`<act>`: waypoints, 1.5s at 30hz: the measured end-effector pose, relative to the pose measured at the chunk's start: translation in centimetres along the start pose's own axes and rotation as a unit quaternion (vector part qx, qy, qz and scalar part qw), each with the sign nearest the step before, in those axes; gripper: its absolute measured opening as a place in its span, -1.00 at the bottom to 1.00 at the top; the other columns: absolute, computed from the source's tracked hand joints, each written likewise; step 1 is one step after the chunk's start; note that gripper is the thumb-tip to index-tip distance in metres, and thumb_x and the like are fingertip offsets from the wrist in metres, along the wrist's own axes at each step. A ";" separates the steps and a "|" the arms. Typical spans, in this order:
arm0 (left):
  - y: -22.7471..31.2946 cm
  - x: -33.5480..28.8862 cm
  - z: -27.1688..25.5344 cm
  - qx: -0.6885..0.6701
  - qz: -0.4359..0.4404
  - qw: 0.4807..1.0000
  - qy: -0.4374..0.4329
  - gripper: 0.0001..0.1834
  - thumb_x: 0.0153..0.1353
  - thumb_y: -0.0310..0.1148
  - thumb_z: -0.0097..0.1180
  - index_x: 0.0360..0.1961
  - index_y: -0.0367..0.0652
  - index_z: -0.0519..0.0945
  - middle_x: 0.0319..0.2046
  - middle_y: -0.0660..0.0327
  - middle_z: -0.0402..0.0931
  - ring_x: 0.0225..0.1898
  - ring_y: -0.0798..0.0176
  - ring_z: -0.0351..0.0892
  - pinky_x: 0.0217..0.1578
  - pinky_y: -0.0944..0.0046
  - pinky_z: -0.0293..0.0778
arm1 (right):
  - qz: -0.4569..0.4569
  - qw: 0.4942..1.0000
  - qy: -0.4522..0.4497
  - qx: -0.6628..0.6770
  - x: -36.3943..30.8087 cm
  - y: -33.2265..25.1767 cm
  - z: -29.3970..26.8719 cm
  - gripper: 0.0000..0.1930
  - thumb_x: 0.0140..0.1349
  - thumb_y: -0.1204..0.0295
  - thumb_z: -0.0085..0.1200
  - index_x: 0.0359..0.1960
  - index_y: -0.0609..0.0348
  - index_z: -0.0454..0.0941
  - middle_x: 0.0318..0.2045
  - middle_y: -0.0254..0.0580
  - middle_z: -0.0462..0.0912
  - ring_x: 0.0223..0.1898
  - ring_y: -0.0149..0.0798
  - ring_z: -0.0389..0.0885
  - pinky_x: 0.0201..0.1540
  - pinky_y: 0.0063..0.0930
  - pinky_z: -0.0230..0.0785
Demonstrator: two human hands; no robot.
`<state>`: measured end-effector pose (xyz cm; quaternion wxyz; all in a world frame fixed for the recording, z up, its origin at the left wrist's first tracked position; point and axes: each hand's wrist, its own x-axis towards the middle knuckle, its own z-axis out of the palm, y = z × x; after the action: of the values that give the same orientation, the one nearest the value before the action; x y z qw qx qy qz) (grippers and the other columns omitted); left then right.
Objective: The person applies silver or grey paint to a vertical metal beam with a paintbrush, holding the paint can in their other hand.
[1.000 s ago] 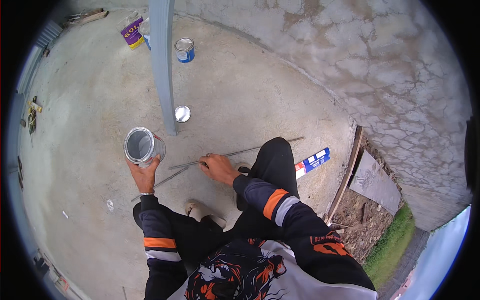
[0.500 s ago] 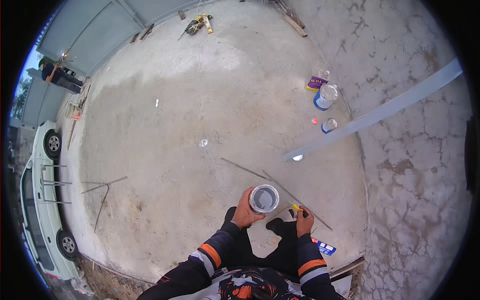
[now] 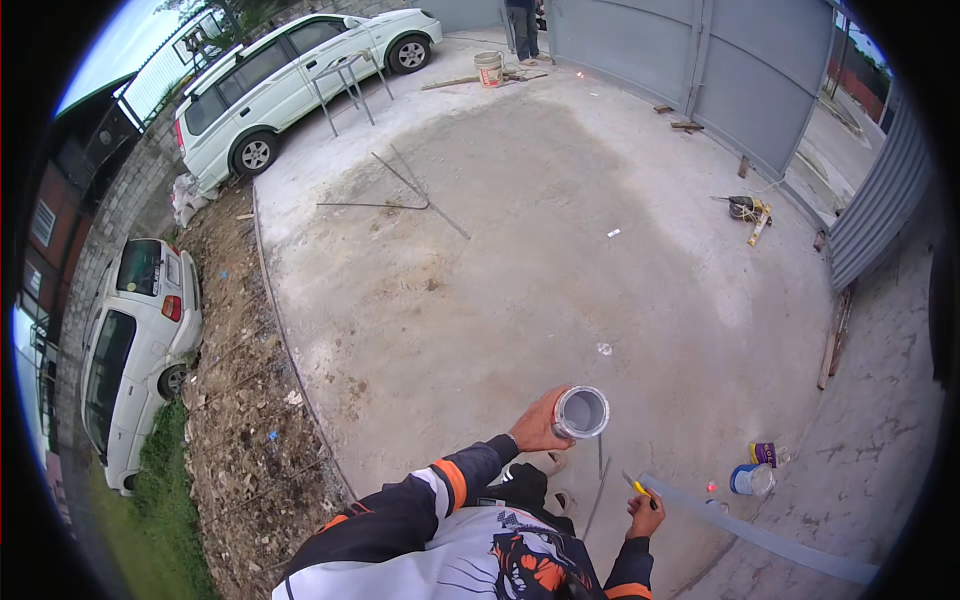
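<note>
My left hand [image 3: 540, 422] is wrapped round the side of a paint can [image 3: 581, 411] without a lid. Grey paint shows inside its pale rim. On the right, my right hand [image 3: 646, 514] grips a slim yellow-and-black utility knife [image 3: 638, 487], whose thin grey tip points up and away to the left. The knife is apart from the can. Beyond that hand, a long pale grey metal bar [image 3: 760, 530] slants across toward the lower right.
A blue-and-white can [image 3: 752, 480] and a purple container [image 3: 762, 453] stand at right. Thin metal rods [image 3: 385, 205] lie on the concrete. A power tool [image 3: 748, 208] sits near the grey gate [image 3: 640, 50]. A bucket [image 3: 489, 68], a person [image 3: 523, 28] and white cars [image 3: 310, 75] are farther off.
The view has swung left, bringing the cars and dirt strip into sight. Both hands keep their holds on the can and the knife.
</note>
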<state>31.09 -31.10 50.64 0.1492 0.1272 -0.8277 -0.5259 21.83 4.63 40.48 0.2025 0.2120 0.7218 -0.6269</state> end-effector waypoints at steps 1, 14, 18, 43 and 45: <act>0.5 -1.3 -1.2 0.002 -0.011 1.000 0.011 0.12 -0.13 -0.18 0.58 0.48 -0.14 0.26 0.33 -0.05 0.40 0.40 -0.14 0.40 0.42 -0.01 0.33 | -0.014 1.000 -0.028 0.002 0.2 -0.6 0.4 -0.68 0.37 0.45 0.08 0.11 0.22 0.65 -0.40 -0.26 0.67 -0.48 -0.35 0.68 -0.46 -0.55 0.51; 2.1 -11.9 -6.1 -0.075 -0.158 0.965 0.196 0.21 -0.14 -0.19 0.61 0.53 -0.21 0.19 0.38 -0.02 0.35 0.45 0.01 0.34 0.47 0.08 0.24 | -0.006 0.982 -0.155 0.104 -2.3 -4.4 7.6 -0.74 0.46 0.45 0.09 0.14 0.14 0.59 -0.35 -0.27 0.66 -0.44 -0.34 0.67 -0.43 -0.48 0.55; 1.4 -7.4 -7.8 -0.097 -0.157 0.967 0.174 0.18 -0.13 -0.18 0.61 0.51 -0.20 0.23 0.36 -0.03 0.37 0.43 -0.02 0.36 0.45 0.07 0.26 | -0.037 0.962 -0.233 0.135 -3.1 -5.4 11.2 -0.71 0.40 0.59 0.13 0.13 0.15 0.58 -0.23 -0.29 0.63 -0.27 -0.33 0.68 -0.31 -0.49 0.58; -11.5 33.5 -29.4 -0.042 0.006 0.995 0.088 0.32 -0.22 0.00 0.69 0.53 -0.17 0.19 0.40 -0.08 0.30 0.44 -0.23 0.28 0.45 -0.13 0.20 | -0.385 0.863 -0.289 -0.157 8.2 -26.9 59.0 0.30 -0.33 0.25 0.77 0.48 0.22 0.14 0.36 0.02 0.23 0.40 0.04 0.34 0.46 -0.02 0.24; -13.6 37.4 -31.0 -0.045 0.000 0.997 0.070 0.35 -0.27 0.02 0.72 0.52 -0.17 0.19 0.40 -0.07 0.28 0.45 -0.23 0.25 0.45 -0.15 0.20 | -0.379 0.867 -0.288 -0.146 11.6 -28.8 63.1 0.28 -0.31 0.24 0.75 0.48 0.22 0.13 0.35 0.02 0.27 0.40 0.03 0.35 0.50 -0.03 0.14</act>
<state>9.09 -76.28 55.04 0.2118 0.1568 -0.7906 -0.5528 -2.29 -60.90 49.28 0.1772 -0.3002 0.7396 -0.5758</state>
